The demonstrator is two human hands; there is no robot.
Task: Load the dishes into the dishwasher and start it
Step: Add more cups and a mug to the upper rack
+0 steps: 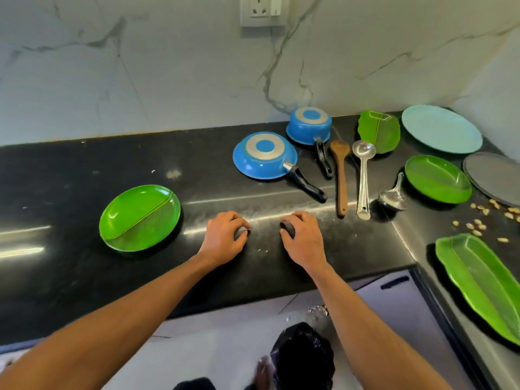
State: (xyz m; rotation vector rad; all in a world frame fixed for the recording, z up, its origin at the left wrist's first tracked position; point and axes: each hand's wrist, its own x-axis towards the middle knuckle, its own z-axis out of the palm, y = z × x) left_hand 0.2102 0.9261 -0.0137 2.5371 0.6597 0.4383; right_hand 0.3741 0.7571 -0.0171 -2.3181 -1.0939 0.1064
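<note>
The dishes lie spread over a black L-shaped counter (84, 170), none loaded. Nearest the front edge, left of the hands, a round green divided plate (139, 218) sits face up. Toward the back edge, a blue frying pan (264, 156) and a blue saucepan (309, 125) rest upside down, their black handles pointing toward the front. Just right of them lie a wooden spatula (341, 175) and a long steel ladle (363, 178), side by side, bowls toward the wall, and then a shorter steel ladle (392, 197). In the back right corner are a green leaf-shaped plate (380, 130) and a pale blue plate (441, 132); in front of these sit a green oval plate (437, 178) and a grey plate (495, 178) cut off by the picture's right edge. Along the counter's right arm lies a long green leaf-shaped tray (484, 285), with pale scraps (484, 218) scattered beyond it. The left hand (222, 237) and right hand (305, 239) rest on the counter near its front edge, a little apart, fingers curled under; a dark rounded shape shows beneath each, and I cannot tell whether either hand holds anything. Below the counter stand white cabinet fronts (394, 302), and a black bag (304, 356) sits on the floor. A veined marble wall (168, 66) carries a socket (263, 9).
</note>
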